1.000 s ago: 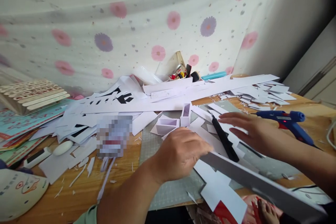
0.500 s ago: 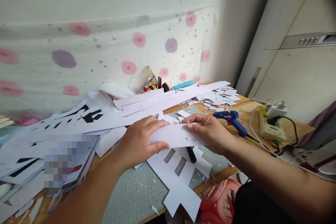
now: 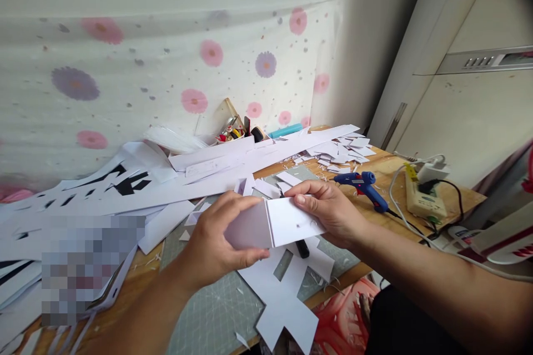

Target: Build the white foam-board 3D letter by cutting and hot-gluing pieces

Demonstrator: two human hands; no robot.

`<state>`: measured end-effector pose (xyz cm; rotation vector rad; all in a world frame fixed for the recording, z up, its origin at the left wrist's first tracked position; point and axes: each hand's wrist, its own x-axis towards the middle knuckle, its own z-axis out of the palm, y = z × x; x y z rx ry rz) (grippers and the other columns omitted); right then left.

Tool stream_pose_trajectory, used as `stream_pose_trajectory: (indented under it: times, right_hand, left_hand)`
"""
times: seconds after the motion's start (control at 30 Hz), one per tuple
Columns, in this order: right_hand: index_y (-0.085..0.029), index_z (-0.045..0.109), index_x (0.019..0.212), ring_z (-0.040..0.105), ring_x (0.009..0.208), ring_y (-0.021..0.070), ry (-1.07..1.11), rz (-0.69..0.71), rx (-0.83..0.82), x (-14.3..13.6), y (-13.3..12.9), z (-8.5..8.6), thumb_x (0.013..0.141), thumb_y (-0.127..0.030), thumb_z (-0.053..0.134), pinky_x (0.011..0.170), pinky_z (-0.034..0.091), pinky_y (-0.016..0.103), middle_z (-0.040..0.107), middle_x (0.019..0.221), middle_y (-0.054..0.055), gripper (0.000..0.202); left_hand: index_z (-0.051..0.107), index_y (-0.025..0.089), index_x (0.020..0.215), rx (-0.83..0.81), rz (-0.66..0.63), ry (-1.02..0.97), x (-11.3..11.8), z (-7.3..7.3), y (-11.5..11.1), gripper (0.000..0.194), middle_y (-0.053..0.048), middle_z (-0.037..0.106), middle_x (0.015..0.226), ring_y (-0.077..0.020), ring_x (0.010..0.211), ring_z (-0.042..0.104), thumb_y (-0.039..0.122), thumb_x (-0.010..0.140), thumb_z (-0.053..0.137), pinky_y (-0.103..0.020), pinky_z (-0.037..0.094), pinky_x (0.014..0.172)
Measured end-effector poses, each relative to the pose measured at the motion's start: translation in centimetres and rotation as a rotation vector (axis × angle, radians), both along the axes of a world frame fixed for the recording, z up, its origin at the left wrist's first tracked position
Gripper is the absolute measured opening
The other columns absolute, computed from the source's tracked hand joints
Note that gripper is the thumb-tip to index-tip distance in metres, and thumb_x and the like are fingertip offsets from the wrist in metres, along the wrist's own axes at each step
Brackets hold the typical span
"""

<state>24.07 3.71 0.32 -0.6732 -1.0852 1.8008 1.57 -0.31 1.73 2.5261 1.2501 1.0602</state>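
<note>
At centre, left hand (image 3: 211, 236) and right hand (image 3: 335, 212) gripped a card (image 3: 254, 226), partly hiding a black handle (image 3: 303, 248); a glue gun (image 3: 365, 184) lay centre-right.

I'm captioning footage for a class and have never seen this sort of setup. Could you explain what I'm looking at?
There is no machine here: a person works with two bare hands, and one camera worn on the head looks forward and down. The left hand grips one part of a white card strip, which has a crease-like line across it; the right hand pinches the other part. Below, a cutting mat lies on a wooden table, with a cut-out white sheet on top. To the right are a blue glue gun and a power strip; white scraps lie farther back.
</note>
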Motion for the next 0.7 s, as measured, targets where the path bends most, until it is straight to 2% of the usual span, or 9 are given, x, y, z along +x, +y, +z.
stream_pose_trajectory:
  times: [0.13,0.27,0.47,0.63,0.7]
  right_hand:
    - [-0.018,0.069,0.082,0.055,0.053,0.0073,-0.014,0.046,0.043,-0.4,0.2,0.1,0.060,-0.037,0.085,0.048,0.042,0.019,0.064,0.067,-0.002,0.034]
    - [-0.014,0.067,0.082,0.048,0.050,0.0056,-0.324,0.096,0.198,0.5,0.6,0.4,0.065,-0.044,0.080,0.044,0.034,0.017,0.058,0.062,-0.003,0.037]
    - [-0.015,0.062,0.075,0.042,0.047,0.0066,-0.554,-0.117,0.332,1.1,0.4,0.6,0.068,-0.050,0.073,0.041,0.028,0.020,0.051,0.057,-0.003,0.038]
    - [-0.015,0.060,0.072,0.039,0.047,0.0064,-0.551,-0.184,0.339,0.7,0.2,0.4,0.066,-0.053,0.071,0.041,0.026,0.020,0.048,0.055,-0.004,0.040]
    - [-0.016,0.059,0.073,0.040,0.047,0.0067,-0.504,-0.232,0.334,0.8,0.4,0.3,0.068,-0.054,0.070,0.042,0.027,0.020,0.049,0.057,-0.004,0.040]
  left_hand:
    - [0.052,0.031,0.121,-0.005,-0.020,-0.070,0.1,0.1,-0.5,0.060,-0.002,0.057,0.104,-0.0191,0.093,0.056,0.046,0.068,0.076,-0.029,0.048,0.074]
    - [0.052,0.030,0.122,0.032,0.049,0.034,0.0,0.0,-0.5,0.059,-0.002,0.058,0.106,-0.0195,0.094,0.058,0.040,0.070,0.076,-0.030,0.049,0.076]
    - [0.058,0.024,0.117,0.143,0.147,0.145,0.4,-0.8,-0.3,0.057,-0.004,0.061,0.100,-0.0213,0.089,0.061,0.039,0.066,0.079,-0.034,0.050,0.076]
    - [0.061,0.022,0.114,0.170,0.186,0.115,0.7,-0.9,-0.1,0.054,-0.004,0.063,0.097,-0.0212,0.086,0.063,0.040,0.066,0.078,-0.033,0.051,0.074]
    - [0.061,0.021,0.111,0.191,0.258,0.054,0.1,-0.7,0.3,0.050,-0.004,0.064,0.098,-0.0220,0.089,0.063,0.041,0.068,0.076,-0.032,0.050,0.076]
